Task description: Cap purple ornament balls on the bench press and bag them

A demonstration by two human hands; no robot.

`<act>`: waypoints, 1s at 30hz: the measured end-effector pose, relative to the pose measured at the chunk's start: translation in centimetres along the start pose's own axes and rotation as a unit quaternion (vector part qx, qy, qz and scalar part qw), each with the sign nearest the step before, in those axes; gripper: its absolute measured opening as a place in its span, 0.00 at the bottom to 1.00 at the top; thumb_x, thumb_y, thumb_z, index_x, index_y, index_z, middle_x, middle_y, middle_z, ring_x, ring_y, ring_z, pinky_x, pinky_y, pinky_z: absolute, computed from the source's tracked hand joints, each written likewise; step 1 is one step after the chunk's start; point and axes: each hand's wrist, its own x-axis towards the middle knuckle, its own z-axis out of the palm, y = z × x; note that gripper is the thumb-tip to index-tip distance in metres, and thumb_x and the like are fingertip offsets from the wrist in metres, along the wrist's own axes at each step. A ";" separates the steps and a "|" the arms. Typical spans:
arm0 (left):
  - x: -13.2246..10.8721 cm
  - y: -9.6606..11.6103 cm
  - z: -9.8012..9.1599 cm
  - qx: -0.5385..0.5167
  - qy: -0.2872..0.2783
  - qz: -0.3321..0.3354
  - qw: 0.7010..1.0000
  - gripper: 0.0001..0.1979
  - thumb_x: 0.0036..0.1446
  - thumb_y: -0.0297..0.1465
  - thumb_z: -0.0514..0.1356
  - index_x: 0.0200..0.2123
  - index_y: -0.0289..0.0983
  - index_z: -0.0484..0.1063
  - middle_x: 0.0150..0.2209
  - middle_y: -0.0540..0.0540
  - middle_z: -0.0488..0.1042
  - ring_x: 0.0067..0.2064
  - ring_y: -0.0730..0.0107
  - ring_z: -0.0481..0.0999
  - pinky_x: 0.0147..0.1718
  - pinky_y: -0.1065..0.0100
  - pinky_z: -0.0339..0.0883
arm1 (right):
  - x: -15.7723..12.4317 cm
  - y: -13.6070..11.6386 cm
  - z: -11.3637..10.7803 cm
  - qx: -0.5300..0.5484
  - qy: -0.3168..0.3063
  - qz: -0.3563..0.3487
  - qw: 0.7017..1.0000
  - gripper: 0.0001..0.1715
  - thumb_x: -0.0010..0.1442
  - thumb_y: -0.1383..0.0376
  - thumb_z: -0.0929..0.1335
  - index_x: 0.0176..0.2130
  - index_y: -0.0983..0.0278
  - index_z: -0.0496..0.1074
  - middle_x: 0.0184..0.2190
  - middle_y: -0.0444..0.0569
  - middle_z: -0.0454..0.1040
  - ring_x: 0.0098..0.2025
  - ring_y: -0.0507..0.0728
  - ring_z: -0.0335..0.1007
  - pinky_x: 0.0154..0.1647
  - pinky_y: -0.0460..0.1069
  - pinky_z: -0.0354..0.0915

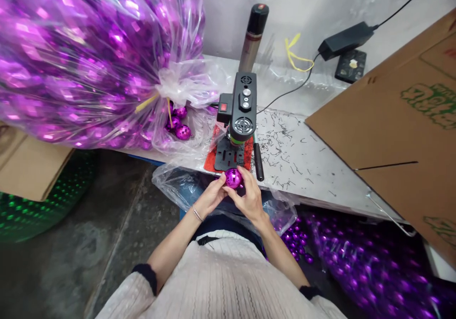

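Observation:
A shiny purple ball [233, 178] with mirror-like facets is held between my two hands at the front edge of the table. My left hand [213, 195] pinches its left side, and my right hand [248, 196] grips its right side from above and below. Directly beyond the ball stands a small black drill press [243, 105] with a red switch. Its slotted black base plate [224, 154] rests on a red mat [210, 161]. A black lever handle [258, 161] sticks out at the press's right.
A big clear bag of purple balls [107, 67] fills the left, with loose balls [183, 132] near its tied neck. Dark shavings litter the white table [320, 167]. A cardboard box [392, 105] stands right. A cable runs to a black adapter [345, 39].

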 end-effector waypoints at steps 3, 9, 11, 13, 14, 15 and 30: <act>-0.3 0.2 0.2 0.069 -0.002 0.003 0.998 0.34 0.45 0.56 0.71 0.39 0.28 0.82 0.31 0.41 0.82 0.34 0.65 0.80 0.40 0.66 0.72 | -0.4 0.3 -0.4 -0.005 0.003 0.007 1.000 0.39 0.62 0.54 0.72 0.66 0.63 0.61 0.55 0.61 0.75 0.58 0.64 0.74 0.58 0.61 0.74; -0.6 3.1 -0.3 0.203 0.058 0.086 0.974 0.30 0.47 0.47 0.74 0.50 0.37 0.81 0.44 0.41 0.84 0.40 0.63 0.82 0.44 0.63 0.75 | -3.1 1.3 -2.9 0.038 -0.013 0.085 0.996 0.33 0.61 0.55 0.72 0.62 0.62 0.66 0.52 0.57 0.76 0.54 0.61 0.75 0.56 0.58 0.74; -0.5 4.5 -1.1 0.216 0.101 0.138 0.961 0.30 0.49 0.48 0.72 0.51 0.37 0.80 0.45 0.40 0.83 0.40 0.63 0.82 0.44 0.62 0.75 | -4.2 1.8 -3.9 0.039 -0.001 0.136 0.990 0.31 0.61 0.54 0.72 0.59 0.63 0.68 0.50 0.56 0.77 0.52 0.60 0.76 0.53 0.57 0.75; -0.1 5.7 -1.9 0.223 0.139 0.178 0.949 0.31 0.49 0.49 0.71 0.50 0.35 0.79 0.44 0.39 0.83 0.39 0.64 0.82 0.43 0.63 0.75 | -4.8 2.0 -4.6 0.031 0.014 0.169 0.985 0.29 0.60 0.53 0.72 0.56 0.63 0.70 0.48 0.55 0.76 0.50 0.59 0.76 0.51 0.56 0.75; 0.1 6.2 -2.2 0.227 0.157 0.195 0.941 0.31 0.48 0.49 0.71 0.49 0.35 0.79 0.44 0.39 0.83 0.38 0.65 0.82 0.42 0.63 0.75 | -4.8 2.0 -4.7 0.028 0.023 0.177 0.984 0.28 0.60 0.53 0.72 0.56 0.63 0.71 0.47 0.55 0.76 0.50 0.59 0.76 0.51 0.56 0.75; 0.3 6.7 -2.4 0.233 0.174 0.212 0.933 0.31 0.48 0.50 0.71 0.49 0.34 0.79 0.43 0.40 0.83 0.37 0.67 0.82 0.42 0.64 0.75 | -4.7 1.9 -4.7 0.025 0.033 0.182 0.983 0.28 0.60 0.52 0.72 0.55 0.63 0.71 0.47 0.55 0.76 0.50 0.59 0.76 0.51 0.56 0.75; 0.1 14.9 -6.2 0.564 0.314 0.476 0.597 0.15 0.67 0.38 0.58 0.48 0.36 0.79 0.50 0.42 0.81 0.56 0.59 0.78 0.61 0.56 0.68 | -20.3 13.6 -9.4 0.023 0.238 0.430 0.871 0.36 0.60 0.33 0.56 0.40 0.59 0.68 0.25 0.41 0.64 0.19 0.55 0.62 0.15 0.54 0.67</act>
